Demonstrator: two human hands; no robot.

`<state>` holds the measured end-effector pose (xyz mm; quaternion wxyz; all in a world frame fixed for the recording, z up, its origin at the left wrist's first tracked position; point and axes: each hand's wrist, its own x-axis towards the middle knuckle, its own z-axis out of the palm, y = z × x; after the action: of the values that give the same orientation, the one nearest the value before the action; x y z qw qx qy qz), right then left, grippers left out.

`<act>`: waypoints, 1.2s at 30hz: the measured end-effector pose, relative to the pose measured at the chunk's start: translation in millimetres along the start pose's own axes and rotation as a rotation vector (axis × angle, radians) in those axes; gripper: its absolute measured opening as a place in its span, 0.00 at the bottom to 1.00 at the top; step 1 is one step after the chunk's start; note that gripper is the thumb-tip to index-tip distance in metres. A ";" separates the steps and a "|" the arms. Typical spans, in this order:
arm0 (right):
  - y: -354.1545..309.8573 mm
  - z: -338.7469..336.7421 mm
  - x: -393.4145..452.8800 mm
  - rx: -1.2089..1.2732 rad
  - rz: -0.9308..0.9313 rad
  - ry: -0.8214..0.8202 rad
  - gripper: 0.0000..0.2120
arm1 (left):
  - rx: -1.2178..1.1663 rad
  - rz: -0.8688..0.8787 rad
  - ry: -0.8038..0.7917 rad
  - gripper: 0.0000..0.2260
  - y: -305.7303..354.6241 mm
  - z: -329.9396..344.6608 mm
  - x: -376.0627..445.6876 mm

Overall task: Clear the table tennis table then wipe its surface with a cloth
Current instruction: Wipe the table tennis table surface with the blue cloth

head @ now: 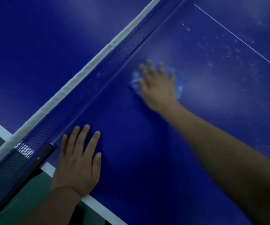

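Right hand (158, 85) presses a blue cloth (179, 80) flat on the bench (131, 143) with fingers spread, left hand (78, 161) lies flat near the net (82, 85), holding nothing.

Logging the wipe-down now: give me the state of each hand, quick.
Left hand: open, fingers straight, resting flat on the table near the net post.
Right hand: open, fingers spread, pressing the blue cloth onto the table.
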<state>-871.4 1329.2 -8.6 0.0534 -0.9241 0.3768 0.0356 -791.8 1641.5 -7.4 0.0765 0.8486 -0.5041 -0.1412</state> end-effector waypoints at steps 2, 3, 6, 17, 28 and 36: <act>77.6 -7.9 -0.7 -0.078 0.242 0.029 0.25 | 0.003 -0.002 0.004 0.26 0.2 0.4 -0.3; 114.3 -13.5 -5.4 -0.034 0.406 0.020 0.25 | 0.006 -0.002 0.000 0.26 0.1 1.1 -0.8; 147.4 -24.1 -18.2 0.153 0.752 0.056 0.26 | 0.009 -0.005 -0.007 0.27 0.4 0.4 -0.4; 156.0 -24.1 -35.8 -0.029 0.170 -0.080 0.34 | -0.118 -0.024 -0.034 0.31 4.8 -6.8 -2.9; 64.8 0.4 -12.0 0.056 -0.075 -0.054 0.32 | -0.294 0.083 0.135 0.23 87.5 -20.8 143.5; 157.7 -3.8 -28.3 0.008 0.300 0.061 0.29 | -0.098 0.190 0.060 0.28 100.7 -6.4 226.1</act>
<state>-1001.9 1236.2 -13.1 0.0397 -0.8578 0.5123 0.0137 -771.6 1394.7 -10.7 0.1459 0.7961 -0.5722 -0.1320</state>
